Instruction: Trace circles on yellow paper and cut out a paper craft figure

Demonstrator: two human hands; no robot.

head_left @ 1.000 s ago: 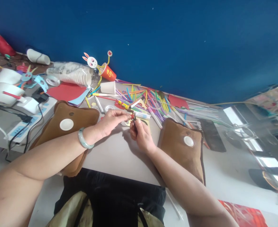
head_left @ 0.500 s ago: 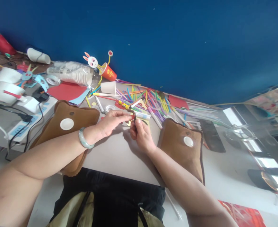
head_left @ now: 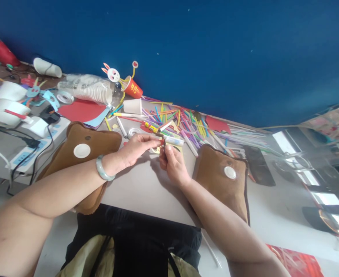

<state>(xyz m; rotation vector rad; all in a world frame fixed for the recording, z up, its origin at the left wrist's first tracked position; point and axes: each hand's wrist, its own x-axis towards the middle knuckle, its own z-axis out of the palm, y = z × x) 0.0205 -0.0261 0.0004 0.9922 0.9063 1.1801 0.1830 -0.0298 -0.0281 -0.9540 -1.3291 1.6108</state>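
Note:
My left hand (head_left: pixel 136 149), with a pale bangle at the wrist, pinches a small red piece (head_left: pixel 161 142) that looks like paper between thumb and fingertips. Close against it, my right hand (head_left: pixel 172 163) is closed around small dark scissors (head_left: pixel 164 143), whose handles are mostly hidden in the fist. The blades meet the red piece, though I cannot make out the cut. Just beyond the hands lie a clear-and-white tube (head_left: pixel 173 141), a yellow-and-red marker (head_left: pixel 150 128) and a roll of tape (head_left: pixel 134 132).
Brown cushions (head_left: pixel 100 140) (head_left: pixel 218 181) flank the hands. Behind them spread many coloured pipe cleaners and straws (head_left: pixel 183 121). A white paper cup (head_left: pixel 132 106), a red cup (head_left: pixel 133 88) with a rabbit face, stacked cups (head_left: pixel 85 90) and a power strip (head_left: pixel 39 144) stand leftward. A dark phone (head_left: pixel 258 165) lies right.
Both hands stay in nearly the same place. The dark scissors at the fingertips have shifted slightly, and less of them shows above my right thumb.

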